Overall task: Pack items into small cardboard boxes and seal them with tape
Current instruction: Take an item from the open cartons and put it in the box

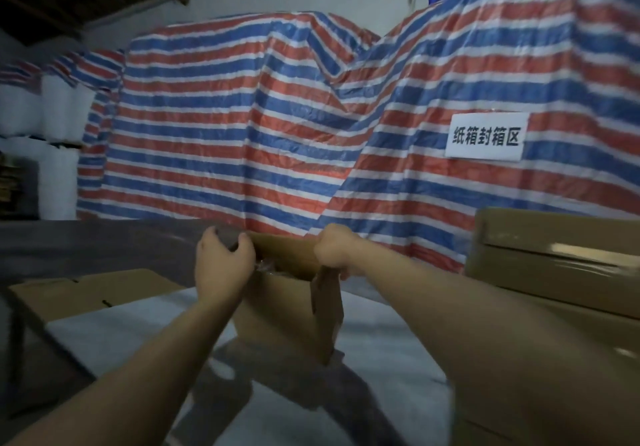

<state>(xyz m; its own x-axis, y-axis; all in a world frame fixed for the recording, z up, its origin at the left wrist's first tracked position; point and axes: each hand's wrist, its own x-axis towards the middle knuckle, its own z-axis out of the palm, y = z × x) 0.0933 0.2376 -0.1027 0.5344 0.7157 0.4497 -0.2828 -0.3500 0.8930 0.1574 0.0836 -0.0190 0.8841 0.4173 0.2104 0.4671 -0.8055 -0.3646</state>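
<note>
White foam sheet (pixel 114 335): lies on desk (pixel 69 248), under the work.
Open box (pixel 277 307): stands on sheet, centre, top unsealed; one flap hangs down at rt side.
Contents: clear plastic glimpsed at rim; item not identifiable.
Left hand (pixel 221 265): fingers curled over far flap (pixel 287 251), gripping it.
Right hand (pixel 334 250): clenched on same flap's rt end.
Flat carton blank (pixel 90 293): lt of box, unfolded.
Taped boxes (pixel 561 258): rt, stacked, sealed w/ clear tape.
Striped tarp (pixel 242 134): behind desk.
Progress, est.: this box at flap-closing; tape to follow.
</note>
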